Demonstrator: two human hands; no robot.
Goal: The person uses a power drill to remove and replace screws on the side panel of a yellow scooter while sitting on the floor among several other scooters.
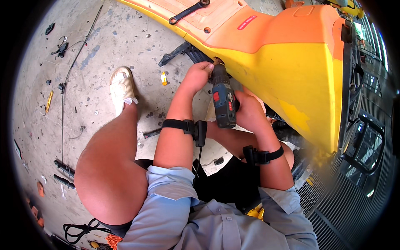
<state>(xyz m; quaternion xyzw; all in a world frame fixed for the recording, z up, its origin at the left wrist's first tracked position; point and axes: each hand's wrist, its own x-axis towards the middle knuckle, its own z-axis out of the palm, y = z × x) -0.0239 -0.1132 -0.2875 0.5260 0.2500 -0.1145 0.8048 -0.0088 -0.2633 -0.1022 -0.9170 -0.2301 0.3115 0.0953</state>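
A dark cordless drill (225, 100) points away from me, its chuck right up against the edge of a yellow and orange vehicle body panel (287, 66). My right hand (250, 109) is wrapped round the drill's grip, which is mostly hidden behind the drill body. Beside the chuck, my left hand (199, 77) has its fingers pinched together at the panel's edge. What they hold, if anything, is too small to tell. A black bracket-like part (185, 53) sits just beyond my left hand, under the panel. The drill tip is hidden at the panel.
A black wrench (189, 11) lies on the orange top of the panel. On the concrete floor are a small yellow item (164, 78), a long thin cable (75, 62), black clips (64, 168) and scattered small parts. A dark metal frame (362, 141) stands at the right.
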